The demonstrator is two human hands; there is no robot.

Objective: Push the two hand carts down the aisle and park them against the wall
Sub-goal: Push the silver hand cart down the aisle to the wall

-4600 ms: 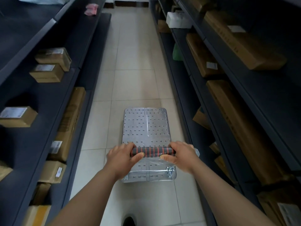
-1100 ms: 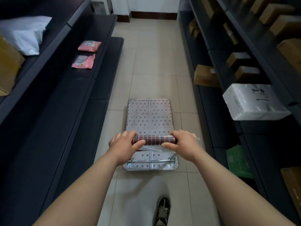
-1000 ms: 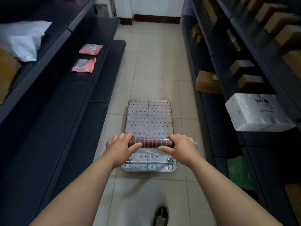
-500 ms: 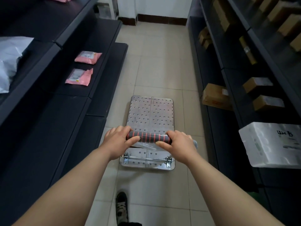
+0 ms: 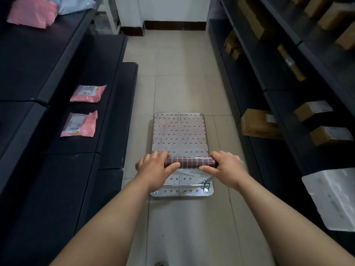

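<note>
A silver hand cart (image 5: 180, 131) with a perforated metal deck stands on the tiled aisle floor just ahead of me. Its handle (image 5: 190, 162) has a black grip with red rings. My left hand (image 5: 156, 168) is wrapped around the left end of the grip, and my right hand (image 5: 226, 167) holds the right end. The white wall (image 5: 172, 8) with a dark baseboard closes the aisle a few tiles beyond the cart. Only one cart is in view.
Dark shelving lines both sides of the aisle. Two pink parcels (image 5: 84, 110) lie on the left shelf; cardboard boxes (image 5: 258, 124) and a white package (image 5: 332, 198) sit on the right shelves. A metal frame (image 5: 107, 18) stands at the far left by the wall.
The cart and I have rolled forward down the aisle. The end wall is nearer, and shelf items have slid back past me. Both hands keep their grip on the handle.
</note>
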